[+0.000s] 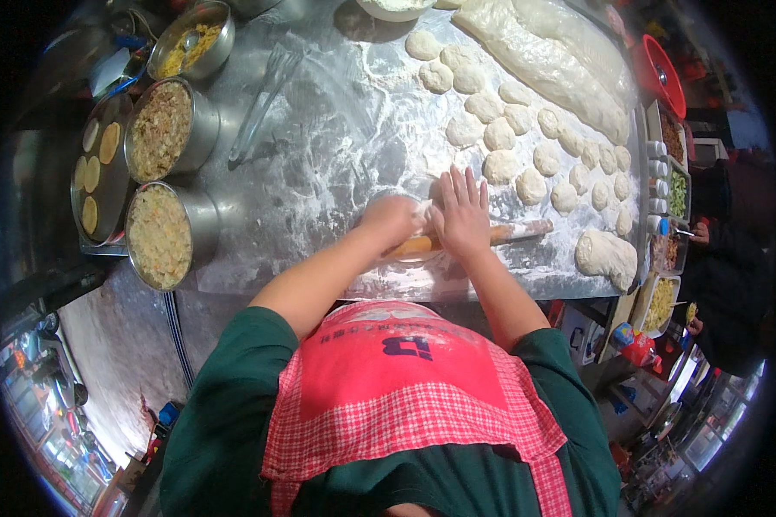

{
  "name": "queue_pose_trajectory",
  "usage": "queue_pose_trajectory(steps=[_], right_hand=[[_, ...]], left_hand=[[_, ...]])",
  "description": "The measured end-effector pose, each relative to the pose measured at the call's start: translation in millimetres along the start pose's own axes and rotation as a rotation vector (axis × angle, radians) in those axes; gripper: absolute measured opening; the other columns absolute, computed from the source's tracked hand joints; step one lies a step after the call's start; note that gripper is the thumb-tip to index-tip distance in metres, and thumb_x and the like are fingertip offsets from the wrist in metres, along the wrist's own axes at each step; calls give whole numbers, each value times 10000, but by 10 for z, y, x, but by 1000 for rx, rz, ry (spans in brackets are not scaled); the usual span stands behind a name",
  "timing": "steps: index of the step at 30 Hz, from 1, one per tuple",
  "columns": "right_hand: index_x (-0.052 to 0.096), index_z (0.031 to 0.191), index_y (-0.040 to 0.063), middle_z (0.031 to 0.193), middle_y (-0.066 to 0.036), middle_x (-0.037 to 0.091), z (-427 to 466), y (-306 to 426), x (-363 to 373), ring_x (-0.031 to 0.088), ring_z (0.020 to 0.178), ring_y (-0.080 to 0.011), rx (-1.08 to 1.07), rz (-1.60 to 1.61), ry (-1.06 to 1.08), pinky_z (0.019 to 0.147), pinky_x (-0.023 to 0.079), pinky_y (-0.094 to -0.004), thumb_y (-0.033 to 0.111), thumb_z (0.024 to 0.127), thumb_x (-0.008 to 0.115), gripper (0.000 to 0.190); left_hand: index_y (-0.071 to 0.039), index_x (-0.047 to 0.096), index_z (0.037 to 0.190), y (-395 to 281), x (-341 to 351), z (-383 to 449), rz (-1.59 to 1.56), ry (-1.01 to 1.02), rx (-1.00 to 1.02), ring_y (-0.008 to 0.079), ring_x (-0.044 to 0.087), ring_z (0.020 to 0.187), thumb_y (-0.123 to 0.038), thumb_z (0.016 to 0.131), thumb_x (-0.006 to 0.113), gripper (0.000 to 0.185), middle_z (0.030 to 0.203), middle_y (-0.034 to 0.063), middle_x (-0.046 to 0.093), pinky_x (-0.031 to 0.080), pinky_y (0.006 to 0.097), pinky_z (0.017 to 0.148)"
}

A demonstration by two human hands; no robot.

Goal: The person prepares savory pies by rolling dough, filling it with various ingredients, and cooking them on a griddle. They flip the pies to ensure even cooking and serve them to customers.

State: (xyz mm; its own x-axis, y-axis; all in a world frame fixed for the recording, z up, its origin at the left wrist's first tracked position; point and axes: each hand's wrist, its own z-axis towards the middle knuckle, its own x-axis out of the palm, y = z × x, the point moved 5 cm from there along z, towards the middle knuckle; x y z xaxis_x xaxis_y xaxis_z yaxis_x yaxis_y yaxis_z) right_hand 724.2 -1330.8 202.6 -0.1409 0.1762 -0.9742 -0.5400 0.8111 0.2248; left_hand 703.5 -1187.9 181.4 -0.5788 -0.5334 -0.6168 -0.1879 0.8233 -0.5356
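On a floured steel table, my right hand (462, 216) lies with extended fingers across a wooden rolling pin (520, 231), its palm over the pin. Close to its left side is my left hand (394, 221), fingers curled, near a pale piece of dough (422, 213) that is mostly hidden by both hands. Whether the left fingers grip the dough, I cannot tell. The pin slants under my hands, its floured end to the right. Several round dough pieces (499, 167) lie beyond my right hand, and a larger dough lump (604, 255) rests near the table's right corner.
Steel bowls of filling (160, 236) stand at the left, beside a round pan with flat cakes (90, 174). Metal tongs (258, 119) lie at the back left. A long dough mass under plastic (549, 61) is at the back right. Beyond the right edge, another person's hand (700, 234) is near food trays (678, 190).
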Motion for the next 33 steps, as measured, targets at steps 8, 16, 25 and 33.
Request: queue_pose_trajectory(steps=[8,16,25,33], right_hand=[[394,1437,65,1502,-161,364,-665,44,11,274,1417,-367,-19,7,121,1147,169,-568,361,855,604,685],[435,1413,83,1471,-133,414,-793,59,25,318,1399,-356,-91,30,103,1145,179,-565,344,858,598,634],[497,1333,67,1346,-129,530,-320,-434,-34,463,1291,-309,437,1559,142,1039,383,-448,528,976,395,592],[347,1464,67,1467,-172,411,-111,608,-611,416,1328,-377,520,2532,499,1095,326,-562,706,877,422,871]], left_hand=[[-47,700,1013,632,588,-403,-685,-213,-160,383,661,840,-218,809,590,288,899,229,675,526,450,759],[-59,687,951,247,158,-148,-242,-394,59,414,635,850,-364,856,638,323,874,214,672,501,483,731],[15,605,1180,-712,-563,-820,-1218,-261,238,198,649,947,-165,876,674,360,1058,126,686,505,328,854],[-7,504,1313,177,-442,-1164,-988,-500,8,146,608,1055,-144,923,625,431,1171,108,620,495,300,905]])
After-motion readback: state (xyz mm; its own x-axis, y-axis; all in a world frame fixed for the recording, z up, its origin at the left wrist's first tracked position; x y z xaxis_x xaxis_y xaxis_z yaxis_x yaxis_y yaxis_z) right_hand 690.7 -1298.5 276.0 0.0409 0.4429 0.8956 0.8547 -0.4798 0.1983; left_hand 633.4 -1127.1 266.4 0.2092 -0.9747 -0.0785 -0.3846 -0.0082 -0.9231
